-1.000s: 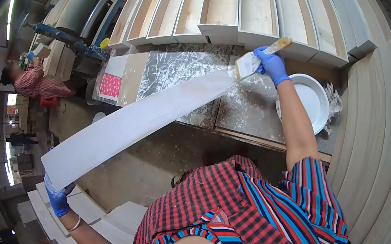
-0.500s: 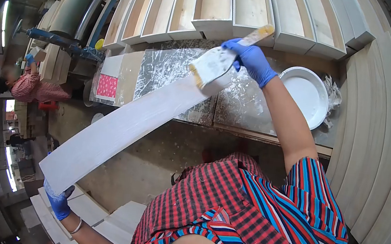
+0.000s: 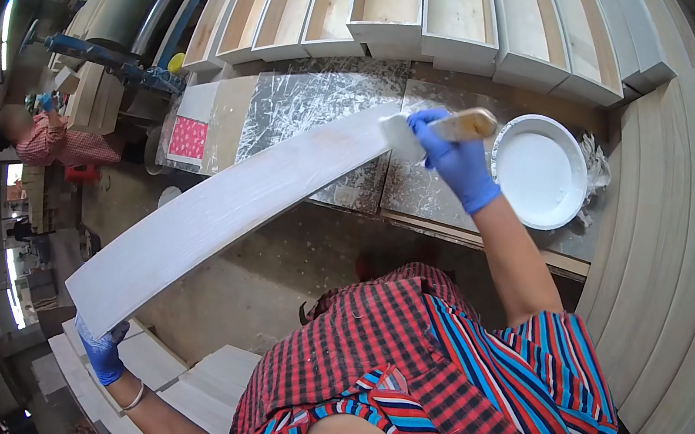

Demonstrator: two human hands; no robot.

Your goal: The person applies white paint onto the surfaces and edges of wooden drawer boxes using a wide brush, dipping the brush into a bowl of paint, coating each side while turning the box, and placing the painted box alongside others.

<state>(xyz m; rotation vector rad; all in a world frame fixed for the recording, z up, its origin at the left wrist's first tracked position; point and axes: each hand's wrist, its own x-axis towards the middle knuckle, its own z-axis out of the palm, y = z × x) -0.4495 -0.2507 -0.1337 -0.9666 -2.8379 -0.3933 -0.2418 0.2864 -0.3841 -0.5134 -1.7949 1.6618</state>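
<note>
A long board (image 3: 236, 194) coated white slants from the lower left up to the workbench, where its far end lies. My left hand (image 3: 103, 353), in a blue glove, grips the board's near end from below. In a blue glove too, my right hand (image 3: 460, 162) is closed round the handle of a wide paintbrush (image 3: 467, 126). The brush head is at the board's far end, partly hidden by my fingers. Right of that hand stands a round white basin (image 3: 540, 174) with white liquid in it.
Open wooden drawer boxes (image 3: 389, 3) stand in a row along the back of the paint-streaked workbench (image 3: 309, 107). Stacked boards (image 3: 660, 241) rise at the right, and white panels (image 3: 211, 388) lie below left. A co-worker (image 3: 68, 141) is beside a roller machine (image 3: 134, 4).
The paintbrush has turned over in my right hand, from its broad face showing to lying nearly edge-on at the board's far end. The board and my left hand have shifted slightly.
</note>
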